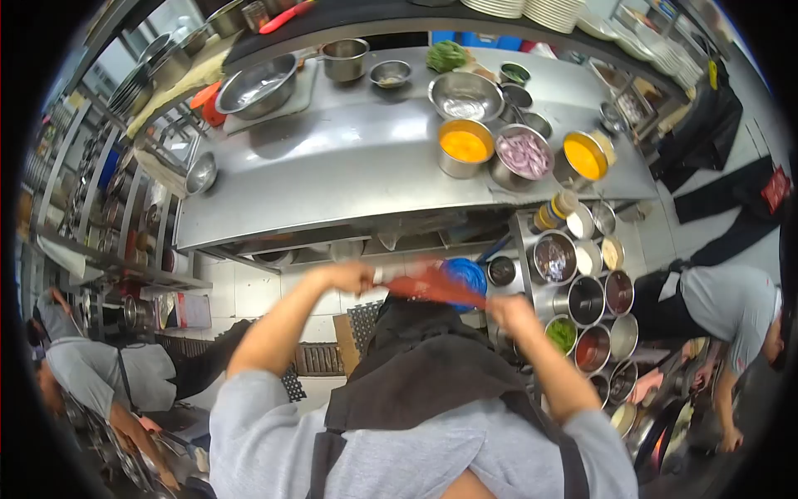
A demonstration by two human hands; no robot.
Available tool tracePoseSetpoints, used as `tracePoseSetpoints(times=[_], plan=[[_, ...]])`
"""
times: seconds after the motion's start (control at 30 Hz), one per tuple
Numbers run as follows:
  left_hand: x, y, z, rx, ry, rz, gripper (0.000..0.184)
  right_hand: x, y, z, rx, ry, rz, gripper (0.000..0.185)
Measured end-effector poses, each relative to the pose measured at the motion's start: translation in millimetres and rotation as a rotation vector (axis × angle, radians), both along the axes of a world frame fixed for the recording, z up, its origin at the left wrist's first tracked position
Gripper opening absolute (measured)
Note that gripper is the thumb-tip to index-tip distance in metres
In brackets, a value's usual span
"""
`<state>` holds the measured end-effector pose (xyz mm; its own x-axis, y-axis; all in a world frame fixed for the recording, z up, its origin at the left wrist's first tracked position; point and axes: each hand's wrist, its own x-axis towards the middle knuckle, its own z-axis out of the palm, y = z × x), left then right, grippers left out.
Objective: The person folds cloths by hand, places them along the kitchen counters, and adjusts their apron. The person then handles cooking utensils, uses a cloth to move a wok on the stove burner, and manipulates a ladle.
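Observation:
A red, cloth-like piece [436,284], smeared by motion, stretches between my two hands in front of my dark apron. My left hand [355,278] is closed at its left end, where something whitish shows by the fingers. The other end is in my right hand [512,315], also closed and a little lower. Both hands are held in the air, short of the steel table [332,187]. Behind the red piece, a blue round container [465,279] is partly hidden.
On the table stand pots of orange liquid [465,143], a pot of sliced onions [524,155] and a large steel bowl [256,87]. Several sauce containers [587,299] crowd my right side. One person [723,312] bends at the right, another [116,370] at the left.

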<state>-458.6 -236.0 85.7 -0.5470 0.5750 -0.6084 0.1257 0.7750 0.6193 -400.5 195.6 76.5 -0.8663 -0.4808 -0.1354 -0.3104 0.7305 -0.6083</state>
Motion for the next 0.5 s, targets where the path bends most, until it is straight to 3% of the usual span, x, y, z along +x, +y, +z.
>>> tracePoseSetpoints(times=[0.07, 0.1, 0.17, 0.2, 0.23, 0.3, 0.33, 0.37, 0.43, 0.47, 0.5], plan=[[51, -6, -31, 0.004, 0.080, 0.115, 0.018, 28, -9, -9, -0.041, 0.073, 0.020, 0.014], [66, -7, -42, 0.003, 0.065, 0.132, 0.018, 33, -15, -2, -0.049, -0.077, -0.074, 0.014], [80, -7, -59, 0.250, -0.146, 0.657, 0.016, 29, -25, 1, -0.054, -0.226, -0.163, 0.015], [73, 5, -30, 0.078, -0.023, 0.659, 0.013, 20, -28, 1, -0.039, -0.206, -0.184, 0.015], [68, 8, -36, 0.083, -0.026, 0.666, 0.013, 9, -30, 0, -0.024, -0.185, -0.208, 0.015], [55, 18, -69, 0.060, 0.435, 0.913, 0.011, -9, -41, -15, -0.073, -0.022, -0.159, 0.019], [42, 17, -109, 0.245, 0.308, 1.167, 0.013, -21, -56, -11, -0.072, -0.004, -0.166, 0.020], [24, 22, -140, 0.251, 0.286, 1.147, 0.013, -30, -71, 2, -0.002, -0.036, -0.146, 0.023], [-14, 36, -182, 0.986, 0.197, 1.772, 0.007, -39, -100, 10, -0.002, -0.016, -0.113, 0.023], [-35, 44, -183, 0.984, 0.170, 1.755, 0.007, -42, -112, 8, -0.033, -0.016, -0.070, 0.023], [-56, 56, -181, 1.142, 0.014, 1.880, 0.008, -46, -120, 6, -0.079, 0.052, -0.019, 0.023]])
